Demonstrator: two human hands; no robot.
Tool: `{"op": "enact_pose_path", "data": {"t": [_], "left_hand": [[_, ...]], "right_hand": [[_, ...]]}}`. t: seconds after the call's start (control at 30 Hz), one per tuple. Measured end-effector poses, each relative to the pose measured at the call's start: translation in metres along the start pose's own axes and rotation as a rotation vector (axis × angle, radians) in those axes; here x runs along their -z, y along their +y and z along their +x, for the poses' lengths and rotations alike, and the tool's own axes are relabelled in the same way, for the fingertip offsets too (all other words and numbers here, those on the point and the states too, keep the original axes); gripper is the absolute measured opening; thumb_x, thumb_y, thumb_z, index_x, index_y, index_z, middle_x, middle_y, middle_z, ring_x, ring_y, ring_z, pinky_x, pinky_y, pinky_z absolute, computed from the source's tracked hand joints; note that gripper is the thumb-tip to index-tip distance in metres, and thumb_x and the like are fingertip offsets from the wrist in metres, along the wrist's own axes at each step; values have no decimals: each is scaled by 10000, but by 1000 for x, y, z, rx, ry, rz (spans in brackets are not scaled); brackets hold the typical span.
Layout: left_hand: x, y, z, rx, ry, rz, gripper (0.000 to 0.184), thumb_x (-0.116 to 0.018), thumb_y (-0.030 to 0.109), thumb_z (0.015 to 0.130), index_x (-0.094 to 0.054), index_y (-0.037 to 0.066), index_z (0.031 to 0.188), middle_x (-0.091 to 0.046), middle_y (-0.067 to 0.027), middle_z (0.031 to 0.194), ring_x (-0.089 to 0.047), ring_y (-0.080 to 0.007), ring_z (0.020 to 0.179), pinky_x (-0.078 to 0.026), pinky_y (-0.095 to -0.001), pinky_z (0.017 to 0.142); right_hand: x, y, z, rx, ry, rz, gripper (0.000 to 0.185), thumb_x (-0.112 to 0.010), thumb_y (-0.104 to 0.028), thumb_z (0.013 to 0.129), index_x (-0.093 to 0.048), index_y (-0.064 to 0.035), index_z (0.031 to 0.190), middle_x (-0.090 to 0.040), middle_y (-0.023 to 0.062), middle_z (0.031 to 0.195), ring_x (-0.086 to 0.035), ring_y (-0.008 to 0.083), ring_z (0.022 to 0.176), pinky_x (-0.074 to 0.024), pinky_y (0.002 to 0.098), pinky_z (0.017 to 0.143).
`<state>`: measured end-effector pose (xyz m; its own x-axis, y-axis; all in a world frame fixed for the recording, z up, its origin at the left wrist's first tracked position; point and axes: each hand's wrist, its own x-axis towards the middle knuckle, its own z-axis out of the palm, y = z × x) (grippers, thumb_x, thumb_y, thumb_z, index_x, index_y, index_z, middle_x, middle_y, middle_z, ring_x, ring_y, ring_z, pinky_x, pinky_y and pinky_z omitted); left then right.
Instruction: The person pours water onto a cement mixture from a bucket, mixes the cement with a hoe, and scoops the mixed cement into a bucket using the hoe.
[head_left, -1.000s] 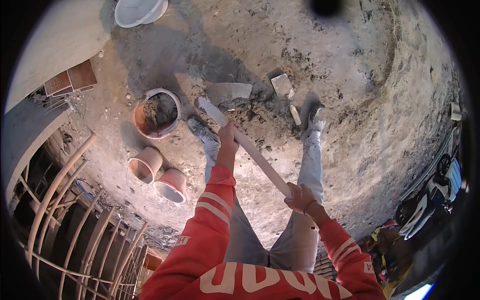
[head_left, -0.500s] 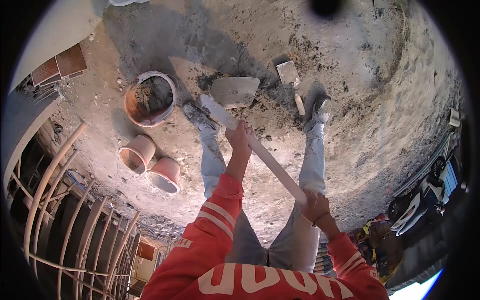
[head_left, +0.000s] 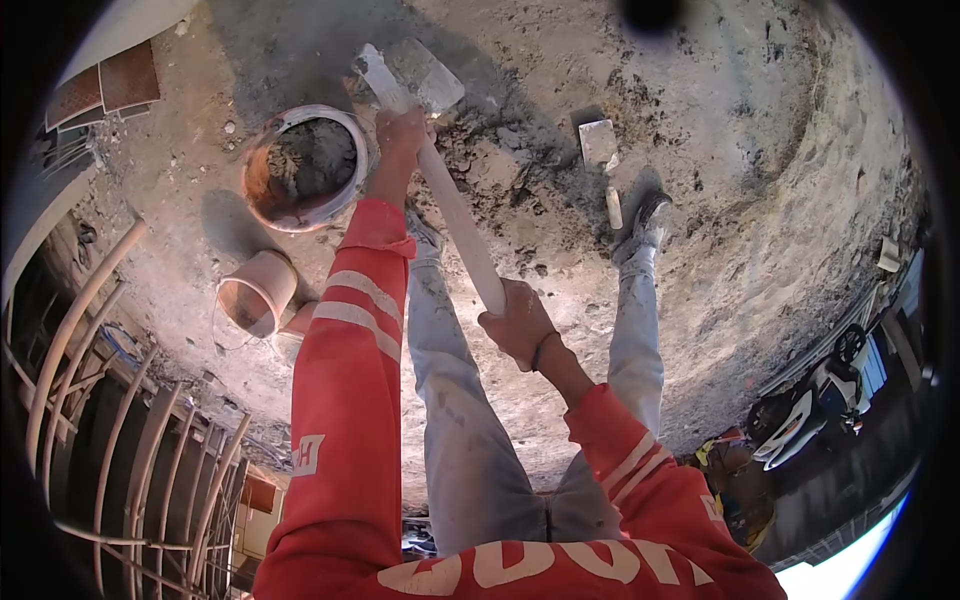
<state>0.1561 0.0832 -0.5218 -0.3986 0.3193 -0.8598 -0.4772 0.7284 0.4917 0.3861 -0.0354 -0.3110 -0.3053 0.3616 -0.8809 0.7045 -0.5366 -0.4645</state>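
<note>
Both hands grip the long pale handle of a hoe (head_left: 460, 220). My left hand (head_left: 402, 137) is wrapped round the handle near the blade, beside the large tub. My right hand (head_left: 520, 322) is closed round the near end, in front of my legs. The wide grey hoe blade (head_left: 432, 82) is at the upper middle, beside dark, wet-looking mix (head_left: 490, 140) spread on the ground. A large round tub (head_left: 352, 190) with grey mix inside stands left of my left hand.
A bucket (head_left: 270, 280) lies tilted at left, with another bucket (head_left: 295, 325) partly behind my sleeve. A flat pale plate (head_left: 598, 145) and a short pale stick-like piece (head_left: 613, 207) lie near my right shoe (head_left: 650, 220). Wooden poles (head_left: 90, 310) stand left; a motorcycle (head_left: 800, 415) is right.
The hoe has moved away from me and up-left, its blade now beyond the tub's right side. Both arms have reached forward, and my left sleeve now covers part of one bucket.
</note>
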Motion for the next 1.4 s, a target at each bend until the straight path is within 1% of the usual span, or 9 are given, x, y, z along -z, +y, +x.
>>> {"op": "enact_pose_path", "data": {"t": [0.2, 0.23, 0.43, 0.73, 0.9, 1.0, 1.1, 1.3, 1.4], "left_hand": [[2, -42, -16, -37, 91, 55, 137, -566, 138, 890, -493, 43, 824, -478, -60, 674, -506, -178, 546, -456, -349, 480], [-10, -54, -38, -1, 167, 119, 148, -569, 146, 889, -492, 48, 809, -482, -62, 668, -508, -180, 546, -462, -351, 485], [-49, -195, -96, 208, 156, -503, 397, -598, -10, 831, -301, 41, 1091, -535, -104, 713, -566, -216, 559, -526, -398, 501], [-132, -183, -251, 184, 210, -887, 128, -583, 24, 866, -466, 67, 897, -483, -55, 755, -507, -195, 668, -491, -384, 652], [-90, -149, -300, 157, 204, -760, 105, -573, 61, 876, -471, 69, 900, -462, -31, 743, -473, -153, 625, -447, -322, 578], [-60, -156, -288, 287, 199, -634, 116, -570, 66, 867, -464, 73, 913, -453, -26, 706, -460, -147, 558, -419, -305, 498], [-51, -178, -215, 338, 213, -413, 118, -567, 71, 859, -459, 77, 906, -448, -30, 665, -436, -144, 492, -399, -309, 444], [-21, -141, -55, 236, 31, 16, 86, -581, 30, 827, -496, 21, 819, -468, -55, 630, -462, -160, 453, -404, -319, 390], [-21, -92, -37, 144, 44, 157, 84, -583, 35, 830, -503, 24, 808, -474, -52, 629, -454, -153, 445, -400, -317, 392]], "right_hand": [[8, 40, 6, 81, 85, -219, 374, -633, -203, 714, -596, 58, 980, -635, 244, 843, -623, 408, 813, -508, 449, 732], [28, 50, 1, -71, -142, -243, 465, -578, -257, 752, -535, -5, 1141, -572, 261, 1077, -578, 438, 956, -490, 482, 860], [169, 133, -38, -163, -214, -715, 532, -546, -318, 793, -475, -249, 1315, -561, 217, 1149, -554, 391, 1074, -450, 456, 933], [287, 263, -54, 215, -67, -973, 487, -665, -315, 667, -596, -235, 1143, -665, 141, 832, -643, 368, 753, -516, 464, 690], [230, 201, -183, 165, -157, -860, 654, -626, -239, 710, -478, -166, 1343, -630, 117, 1062, -599, 327, 898, -444, 461, 838], [160, 146, -239, 38, -122, -760, 607, -596, -295, 780, -431, -208, 1357, -601, 187, 930, -580, 417, 864, -451, 525, 809], [98, 106, -166, -331, -212, -603, 442, -597, -257, 805, -458, -162, 1214, -613, 207, 927, -599, 427, 861, -484, 530, 780], [2, 38, -61, -142, 10, 15, 282, -599, -134, 724, -556, 38, 943, -617, 266, 823, -604, 459, 787, -501, 484, 730], [-28, 24, -34, -132, -41, 9, 474, -615, -177, 753, -493, 56, 1148, -592, 281, 1016, -566, 442, 932, -463, 466, 855]]}}
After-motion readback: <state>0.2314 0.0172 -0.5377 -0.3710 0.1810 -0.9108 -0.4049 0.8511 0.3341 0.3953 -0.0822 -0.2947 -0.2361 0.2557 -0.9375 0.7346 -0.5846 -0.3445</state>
